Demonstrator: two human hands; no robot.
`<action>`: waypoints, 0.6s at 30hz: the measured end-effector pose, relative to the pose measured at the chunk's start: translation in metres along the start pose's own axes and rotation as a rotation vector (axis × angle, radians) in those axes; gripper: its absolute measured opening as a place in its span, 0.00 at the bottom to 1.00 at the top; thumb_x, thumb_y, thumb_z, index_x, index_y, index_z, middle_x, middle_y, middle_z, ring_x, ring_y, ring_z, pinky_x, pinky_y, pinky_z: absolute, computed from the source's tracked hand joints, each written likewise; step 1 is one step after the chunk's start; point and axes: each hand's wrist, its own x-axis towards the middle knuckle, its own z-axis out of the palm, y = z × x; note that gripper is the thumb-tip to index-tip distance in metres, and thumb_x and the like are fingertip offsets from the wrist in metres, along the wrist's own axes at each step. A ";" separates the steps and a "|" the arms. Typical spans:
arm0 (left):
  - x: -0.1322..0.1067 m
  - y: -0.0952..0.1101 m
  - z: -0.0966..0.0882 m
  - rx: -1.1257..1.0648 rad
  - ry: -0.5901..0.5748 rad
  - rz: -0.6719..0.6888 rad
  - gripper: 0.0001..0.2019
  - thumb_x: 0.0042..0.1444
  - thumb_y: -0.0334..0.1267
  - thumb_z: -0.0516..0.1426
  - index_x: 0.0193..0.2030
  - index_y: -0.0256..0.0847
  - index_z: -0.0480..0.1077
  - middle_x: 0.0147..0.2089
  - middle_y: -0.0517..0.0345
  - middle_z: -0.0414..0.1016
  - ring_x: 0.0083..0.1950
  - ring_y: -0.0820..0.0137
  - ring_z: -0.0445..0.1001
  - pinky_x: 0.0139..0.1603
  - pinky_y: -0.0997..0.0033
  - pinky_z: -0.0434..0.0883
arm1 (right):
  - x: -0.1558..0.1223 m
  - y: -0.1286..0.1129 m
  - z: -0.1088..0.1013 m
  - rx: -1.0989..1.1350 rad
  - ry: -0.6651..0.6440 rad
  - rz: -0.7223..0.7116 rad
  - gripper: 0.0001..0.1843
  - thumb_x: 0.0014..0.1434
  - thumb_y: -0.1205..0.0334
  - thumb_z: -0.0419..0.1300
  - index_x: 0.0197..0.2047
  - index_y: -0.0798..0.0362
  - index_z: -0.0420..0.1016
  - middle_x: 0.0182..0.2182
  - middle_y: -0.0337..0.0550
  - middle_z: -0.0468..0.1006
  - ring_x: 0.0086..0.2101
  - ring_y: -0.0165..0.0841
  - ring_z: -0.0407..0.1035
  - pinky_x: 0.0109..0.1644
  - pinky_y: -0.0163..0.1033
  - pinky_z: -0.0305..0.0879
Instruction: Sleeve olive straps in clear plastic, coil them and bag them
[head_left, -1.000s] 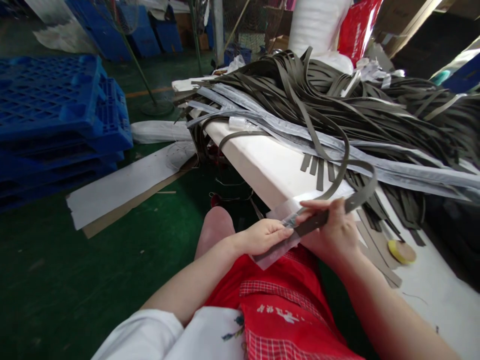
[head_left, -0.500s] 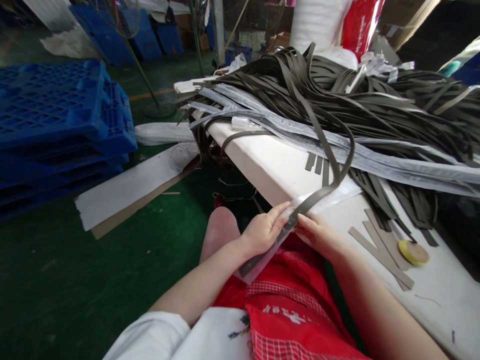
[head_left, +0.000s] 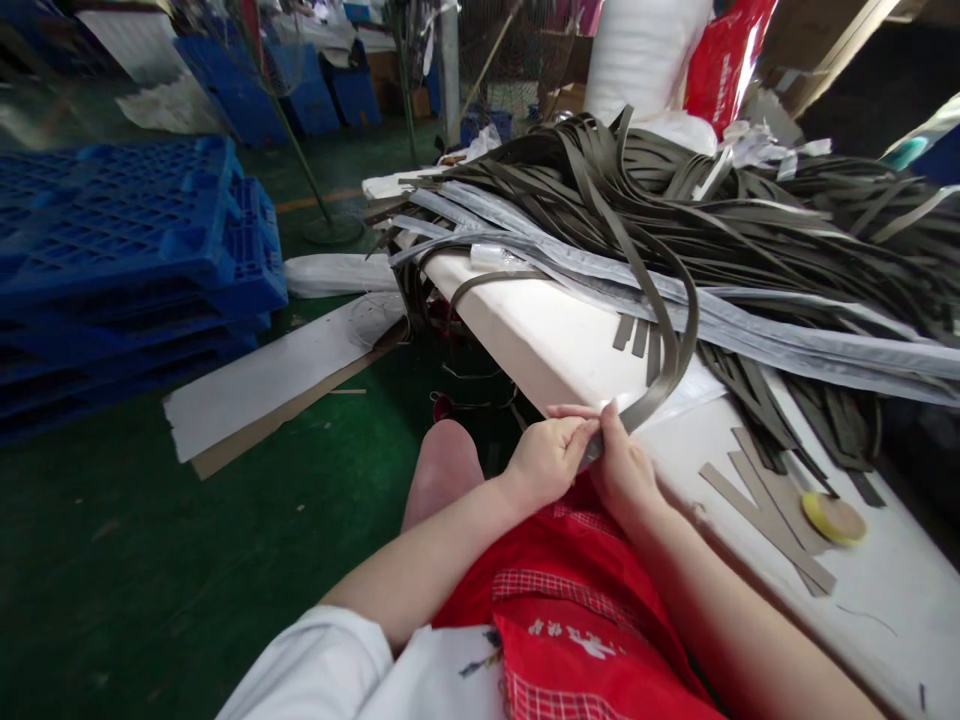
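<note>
My left hand (head_left: 550, 457) and my right hand (head_left: 625, 466) meet at the near edge of the white table (head_left: 555, 345), both pinched on one dark olive strap (head_left: 660, 330). The strap loops up from my fingers and runs back into a big heap of like straps (head_left: 712, 200) across the table. A clear plastic sleeve (head_left: 679, 395) lies under the strap by my right hand; how far the strap sits inside it is hidden by my fingers. My red checked apron (head_left: 570, 610) covers my lap below.
Straps in long clear sleeves (head_left: 750, 320) lie across the table. Short cut strap pieces (head_left: 765, 500) and a yellow tape roll (head_left: 832, 518) rest at the right. Blue pallets (head_left: 127, 250) are stacked at the left, and white board (head_left: 262, 380) lies on the green floor.
Both hands have drawn together at the table edge. The strap end and sleeve that hung over my lap are now gathered between my fingers, and the strap's loop stands tighter and higher.
</note>
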 end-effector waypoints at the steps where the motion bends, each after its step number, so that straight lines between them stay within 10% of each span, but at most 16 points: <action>1: 0.001 0.002 0.001 0.050 0.054 0.033 0.25 0.69 0.49 0.41 0.27 0.39 0.68 0.23 0.58 0.70 0.25 0.72 0.66 0.29 0.73 0.61 | -0.001 -0.003 0.001 0.018 -0.028 0.029 0.26 0.57 0.35 0.59 0.40 0.50 0.83 0.39 0.45 0.83 0.42 0.41 0.74 0.47 0.43 0.69; 9: -0.002 -0.017 0.003 -0.013 -0.079 -0.066 0.30 0.67 0.57 0.38 0.24 0.40 0.64 0.18 0.60 0.65 0.18 0.75 0.63 0.20 0.75 0.55 | 0.033 -0.083 -0.039 0.658 0.015 -0.150 0.15 0.53 0.56 0.72 0.43 0.50 0.79 0.13 0.22 0.55 0.14 0.19 0.50 0.42 0.34 0.72; 18: 0.011 -0.029 0.021 0.131 0.270 0.110 0.32 0.68 0.56 0.34 0.28 0.41 0.69 0.24 0.52 0.72 0.26 0.68 0.69 0.30 0.70 0.62 | 0.020 -0.039 0.005 0.564 -0.026 -0.006 0.21 0.54 0.46 0.69 0.42 0.54 0.80 0.15 0.25 0.53 0.17 0.20 0.52 0.43 0.35 0.72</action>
